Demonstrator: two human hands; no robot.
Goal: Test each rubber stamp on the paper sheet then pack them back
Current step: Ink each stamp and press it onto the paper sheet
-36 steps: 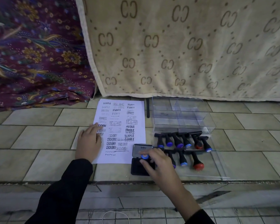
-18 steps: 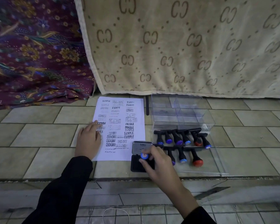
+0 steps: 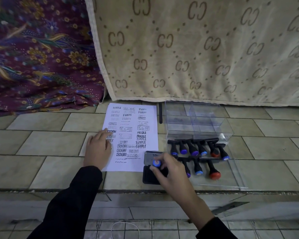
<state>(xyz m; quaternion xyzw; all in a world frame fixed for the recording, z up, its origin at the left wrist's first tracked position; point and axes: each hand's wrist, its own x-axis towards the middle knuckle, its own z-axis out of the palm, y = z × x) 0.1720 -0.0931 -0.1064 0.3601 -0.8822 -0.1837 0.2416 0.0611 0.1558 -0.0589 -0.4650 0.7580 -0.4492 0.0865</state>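
Pressing the paper sheet [image 3: 133, 121] flat against the tiled ledge [image 3: 41, 166] with the left hand [image 3: 97, 149], fingers straight and slightly spread over the sheet's left edge, palm off the paper on the tile. Pinching a blue-topped stamp [image 3: 156, 163] with the right hand [image 3: 173, 171] just off the sheet's lower right corner, thumb and fingers curled round the handle, blue cap up toward the camera. Directly under that stamp, an open black ink pad [image 3: 149, 177], its grey lid tilted back and overlapping the sheet's corner; cannot tell whether the stamp's face touches the pad, hidden by the fingers. Across the sheet itself, many black prints: SAMPLE, EXPRESS, FRAGILE, AMENDED, FAX OUT, some upside down, some overlapping. Right of the sheet, lying on a flat clear plastic lid [image 3: 235, 180], two rows of black-handled stamps: a far row of six [image 3: 192, 149] with blue, purple and red caps, and a near row [image 3: 198, 168] with three in view, purple, blue and red, partly behind the right hand. Beyond those rows, level with the sheet's upper half, a clear plastic box [image 3: 197, 121], divided inside. Between sheet and box, a thin dark stick [image 3: 160, 112] lying along the sheet's right edge. Behind the sheet's top edge, a beige blanket [image 3: 197, 49] hanging down with a repeated letter pattern, and to the upper left a purple flowered cloth [image 3: 38, 57]. Below the sheet, past the ledge's front edge, black sleeves [image 3: 72, 195] on both arms and a thin white loop [image 3: 124, 229] on the lower tiles.
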